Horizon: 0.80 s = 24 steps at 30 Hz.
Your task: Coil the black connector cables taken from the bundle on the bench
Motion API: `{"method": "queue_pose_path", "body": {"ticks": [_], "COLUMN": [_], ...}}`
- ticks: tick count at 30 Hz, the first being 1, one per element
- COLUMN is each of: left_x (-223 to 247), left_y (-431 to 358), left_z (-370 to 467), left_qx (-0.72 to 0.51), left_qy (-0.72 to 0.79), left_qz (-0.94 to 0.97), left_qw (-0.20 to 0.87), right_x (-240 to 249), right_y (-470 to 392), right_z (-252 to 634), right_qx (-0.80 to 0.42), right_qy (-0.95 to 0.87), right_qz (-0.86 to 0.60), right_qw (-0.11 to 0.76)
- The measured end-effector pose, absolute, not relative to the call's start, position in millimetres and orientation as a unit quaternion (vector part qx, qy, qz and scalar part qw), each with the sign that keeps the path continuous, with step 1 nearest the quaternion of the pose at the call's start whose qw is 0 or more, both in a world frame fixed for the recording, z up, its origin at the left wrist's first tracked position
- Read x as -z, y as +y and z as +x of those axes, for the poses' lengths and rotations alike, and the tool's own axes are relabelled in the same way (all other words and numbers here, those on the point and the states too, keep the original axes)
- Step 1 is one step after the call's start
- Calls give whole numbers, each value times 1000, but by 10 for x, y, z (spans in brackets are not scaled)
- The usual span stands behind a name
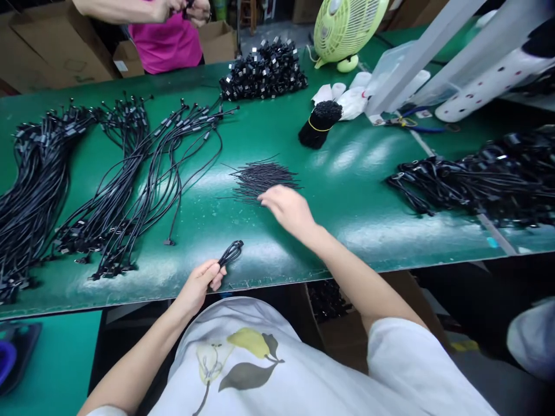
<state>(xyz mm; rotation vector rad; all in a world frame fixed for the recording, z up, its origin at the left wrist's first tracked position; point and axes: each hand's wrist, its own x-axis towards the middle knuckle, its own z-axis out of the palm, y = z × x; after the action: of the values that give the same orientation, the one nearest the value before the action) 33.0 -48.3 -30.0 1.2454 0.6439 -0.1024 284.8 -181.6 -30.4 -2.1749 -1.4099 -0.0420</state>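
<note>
My left hand is closed around a folded black cable close to the front edge of the green table. The cable's looped end sticks out past my fingers. Over the right side of a loose pile of thin black twist ties is my right hand, its fingers pointing left and drawn together at the tips. Whether a tie is pinched between those fingertips cannot be made out. Bundles of long black cables with connectors lie to the left of the pile.
Coiled cables form a heap at the back and another cable heap on the right. A banded black bundle, a green fan, pliers and a slanted white post stand beyond. Across the table is a person in pink.
</note>
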Motion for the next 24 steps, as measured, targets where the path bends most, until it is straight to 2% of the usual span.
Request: {"method": "queue_pose_path", "body": {"ticks": [4, 7, 11, 14, 18, 20, 21, 24], "left_x": [219, 156, 121, 74, 28, 52, 75, 155], "left_y": [-517, -510, -534, -594, -621, -591, -569, -489], "left_z": [314, 298, 346, 449, 551, 544, 526, 437], "left_qx": [4, -31, -68, -78, -101, -125, -138, -165], "left_qy": [316, 315, 299, 272, 241, 229, 228, 248], "left_qz": [532, 522, 495, 475, 465, 495, 520, 624], "left_qw": [785, 792, 813, 833, 846, 829, 812, 722], "right_x": [522, 567, 447, 339, 272, 254, 238, 138], "right_y": [-1585, -1540, -1653, -1711, -1698, -1691, -1690, -1678], "right_z": [3400, 3419, 3095, 2673, 1997, 1725, 1629, 1505], "right_qx": [61, 70, 95, 76, -117, -177, -165, 16], "right_qy": [-463, -465, -435, -424, -435, -470, -496, -597], "right_qz": [-874, -874, -876, -848, -758, -719, -715, -722], "right_qw": [137, 123, 183, 308, 472, 480, 464, 349]}}
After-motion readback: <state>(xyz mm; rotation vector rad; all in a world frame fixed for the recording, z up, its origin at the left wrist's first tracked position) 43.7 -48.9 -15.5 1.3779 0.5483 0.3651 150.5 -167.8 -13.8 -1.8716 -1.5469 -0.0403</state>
